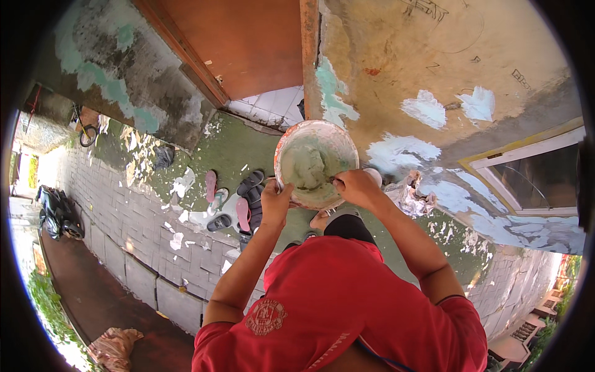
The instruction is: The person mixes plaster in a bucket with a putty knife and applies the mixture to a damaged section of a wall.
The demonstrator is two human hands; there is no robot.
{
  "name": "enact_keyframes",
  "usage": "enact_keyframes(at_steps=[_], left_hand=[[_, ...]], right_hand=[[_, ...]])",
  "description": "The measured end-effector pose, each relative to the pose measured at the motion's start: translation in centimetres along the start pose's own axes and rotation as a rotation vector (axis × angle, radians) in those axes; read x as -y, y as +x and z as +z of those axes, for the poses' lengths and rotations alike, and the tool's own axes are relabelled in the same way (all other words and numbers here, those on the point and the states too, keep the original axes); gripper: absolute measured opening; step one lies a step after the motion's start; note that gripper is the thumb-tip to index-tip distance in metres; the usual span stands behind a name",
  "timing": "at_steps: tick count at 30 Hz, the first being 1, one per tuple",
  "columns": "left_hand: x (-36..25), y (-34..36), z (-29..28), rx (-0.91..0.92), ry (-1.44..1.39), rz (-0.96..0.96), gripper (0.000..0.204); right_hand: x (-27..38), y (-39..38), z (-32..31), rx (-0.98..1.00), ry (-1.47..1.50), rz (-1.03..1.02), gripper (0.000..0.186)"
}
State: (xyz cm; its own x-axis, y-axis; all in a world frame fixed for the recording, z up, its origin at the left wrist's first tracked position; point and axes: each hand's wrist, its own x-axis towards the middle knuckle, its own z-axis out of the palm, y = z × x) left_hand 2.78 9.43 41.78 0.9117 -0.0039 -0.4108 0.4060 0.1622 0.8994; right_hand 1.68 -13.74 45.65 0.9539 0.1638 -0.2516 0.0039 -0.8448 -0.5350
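A round bucket (286,141) with a pale, orange-smeared rim is in front of me, tilted so that its inside shows. Thick grey-green paste (308,162) lies in it, heaped up in the middle. At the near left of the rim, my left hand (275,201) is closed on the bucket's edge, thumb on top. On the near right side, my right hand (357,186) is closed with its fingers pinched just over the rim. What those fingers hold, if anything, is too small to make out.
Sandals (250,181) and slippers lie left of the bucket, among paint flakes (183,182) on the green floor. A brown door (242,49) stands ahead. Patchy walls rise on both sides, the right one with a window (533,177). Crumpled plastic (410,197) lies by that wall.
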Motion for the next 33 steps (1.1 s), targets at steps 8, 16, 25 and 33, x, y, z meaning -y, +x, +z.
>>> enact_keyframes(at_steps=[8, 16, 25, 33], left_hand=[[-3.1, 5.2, 2.8, 0.017, 0.248, -0.071, 0.018], [-2.0, 9.4, 1.7, 0.03, 0.44, 0.056, 0.015], [-6.0, 12.7, 4.3, 0.163, 0.561, 0.006, 0.016], [-9.2, 17.7, 2.7, 0.309, 0.505, 0.034, 0.016]], right_hand=[[-4.9, 5.6, 0.5, 0.01, 0.396, -0.045, 0.028], [-5.0, 8.8, -0.1, 0.113, 0.5, 0.093, 0.03], [-3.1, 11.8, -0.5, -0.17, 0.203, 0.085, 0.03], [-2.0, 13.8, -0.8, -0.168, 0.701, 0.343, 0.032]])
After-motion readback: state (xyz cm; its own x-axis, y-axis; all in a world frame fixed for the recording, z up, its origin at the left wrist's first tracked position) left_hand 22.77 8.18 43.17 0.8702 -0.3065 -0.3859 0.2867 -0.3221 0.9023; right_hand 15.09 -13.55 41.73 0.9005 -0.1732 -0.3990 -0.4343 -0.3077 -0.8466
